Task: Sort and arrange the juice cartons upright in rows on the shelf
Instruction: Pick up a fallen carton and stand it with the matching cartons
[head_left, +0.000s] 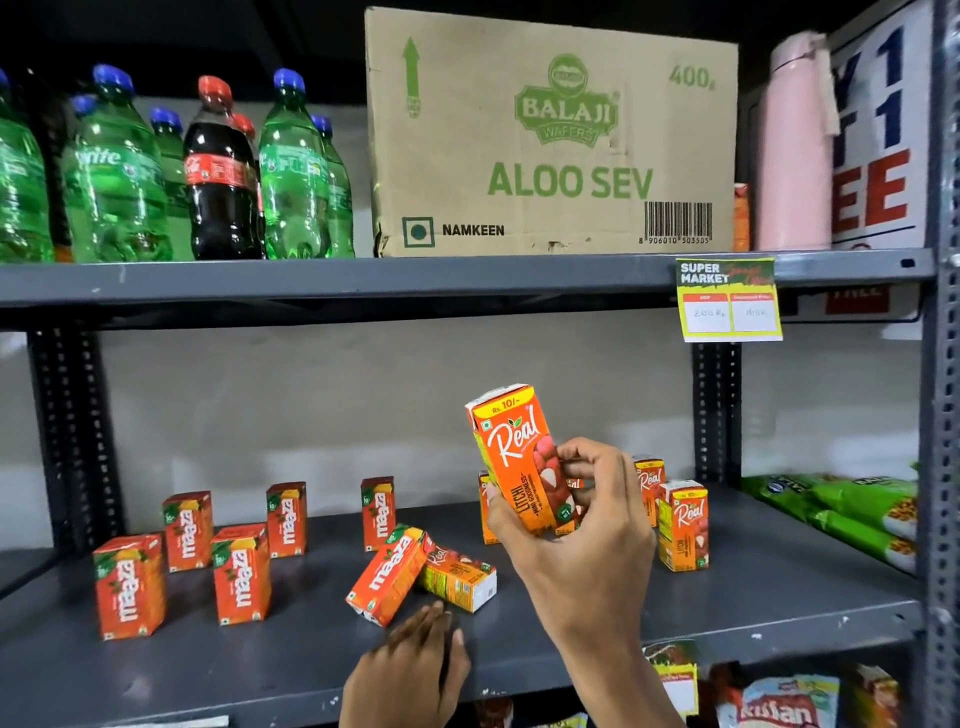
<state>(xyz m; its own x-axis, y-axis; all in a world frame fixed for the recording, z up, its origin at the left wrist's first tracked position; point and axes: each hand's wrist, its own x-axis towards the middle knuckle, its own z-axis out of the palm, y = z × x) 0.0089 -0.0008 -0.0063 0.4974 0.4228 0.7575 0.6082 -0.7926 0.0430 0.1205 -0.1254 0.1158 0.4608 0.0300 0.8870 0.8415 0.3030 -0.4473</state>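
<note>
A: What is held, and where is it?

B: A Real litchi carton (524, 457) is gripped in the right hand (571, 525), thumb at its lower left edge and fingertips curled round its right side. It is lifted clear above the shelf (779, 587), a little tilted, in front of the Real group toward the right end. The left hand (410, 670) is laid flat on the shelf's front edge, fingers loosely spread and nothing held.

A: What could be upset?

B: Several Real cartons stand behind the raised one, partly hidden by the hand. The front standing Real carton (683, 525) is just beside the wrist. If the held carton is lowered without a clear slot being seen, a neighbour may be knocked over, and a small chain of falls is likely.

A: And nearer the front?

B: A Maaza carton (387, 579) is leaning on a fallen Real carton (457, 577), both close to the left fingertips. If the Real one is pulled first, the Maaza may be dropped flat or slid off the front edge.

A: The left end?

B: Five Maaza cartons stand upright but loosely spaced; the front Maaza carton (130, 587) sits near the front edge and could be nudged off by a sweeping forearm.
</note>
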